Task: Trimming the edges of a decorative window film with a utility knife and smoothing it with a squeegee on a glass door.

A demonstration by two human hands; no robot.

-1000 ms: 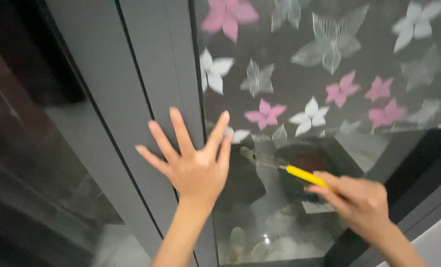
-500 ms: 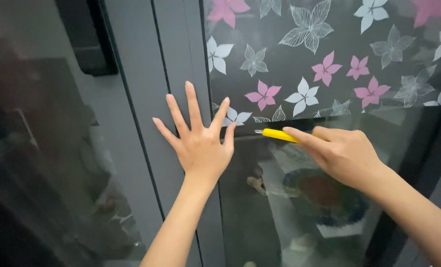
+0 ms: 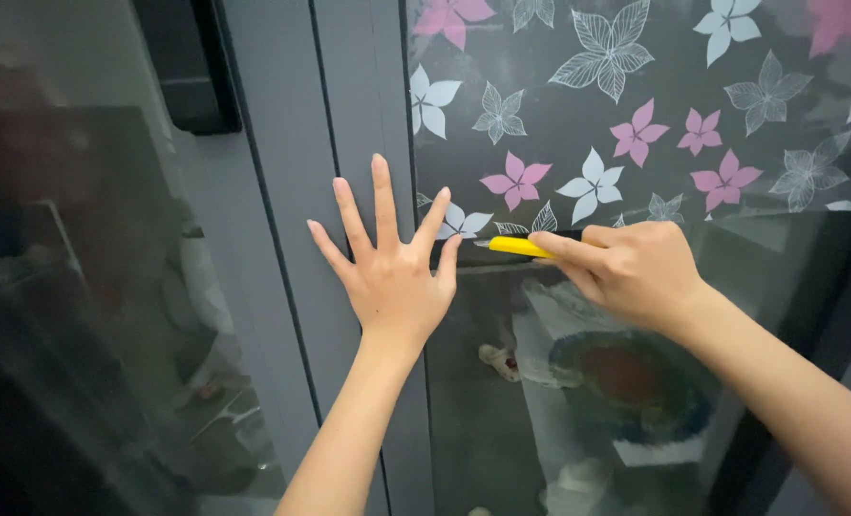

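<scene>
The yellow knife (image 3: 519,247) lies flat along the bottom edge of the flower film (image 3: 636,115) on the glass door (image 3: 502,411). The film is dark, with pink and white flowers. The right hand (image 3: 636,272) is closed tight around the knife. The left hand (image 3: 392,272) is spread wide open, pressed flat where the smooth grey frame (image 3: 349,115) meets the glass.
</scene>
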